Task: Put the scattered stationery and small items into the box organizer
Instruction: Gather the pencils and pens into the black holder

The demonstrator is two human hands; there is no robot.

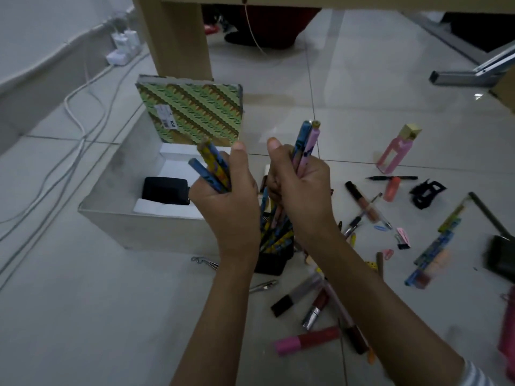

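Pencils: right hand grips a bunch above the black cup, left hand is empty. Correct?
One error. The left hand is not empty: it grips a second bunch of pencils. The right hand does grip a bunch above the black cup. The head view shows it.

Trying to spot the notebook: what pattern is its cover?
The notebook has green and brown diagonal wavy stripes; head view.
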